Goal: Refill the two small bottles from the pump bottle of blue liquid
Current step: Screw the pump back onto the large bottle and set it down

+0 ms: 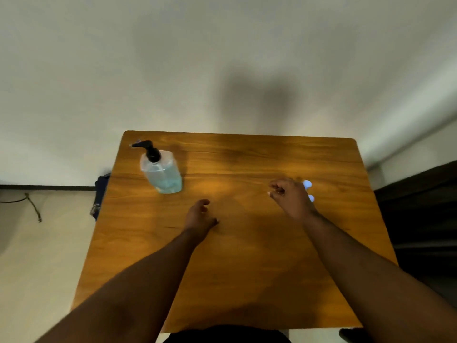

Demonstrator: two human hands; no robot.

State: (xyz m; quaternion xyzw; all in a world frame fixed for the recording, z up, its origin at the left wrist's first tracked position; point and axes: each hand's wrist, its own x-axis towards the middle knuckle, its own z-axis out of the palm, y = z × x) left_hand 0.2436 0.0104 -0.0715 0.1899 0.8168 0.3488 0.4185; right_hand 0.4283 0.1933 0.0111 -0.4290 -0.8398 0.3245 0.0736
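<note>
The clear pump bottle [163, 175] with a black pump head stands at the back left of the wooden table [247, 268], partly full of pale blue liquid. Two small bottles show only as white-blue tops [307, 184] [311, 198] at the right, mostly hidden behind my right hand [291, 200]. That hand hovers just left of them with fingers loosely curled and nothing in it. My left hand [199, 217] hangs over the table's middle, right of and nearer than the pump bottle, fingers relaxed and apart, holding nothing.
The table stands against a pale wall. A dark blue bag [100, 194] hangs off its left edge. A cable [32, 205] lies on the floor at the left. Dark furniture [425, 219] stands along the right side.
</note>
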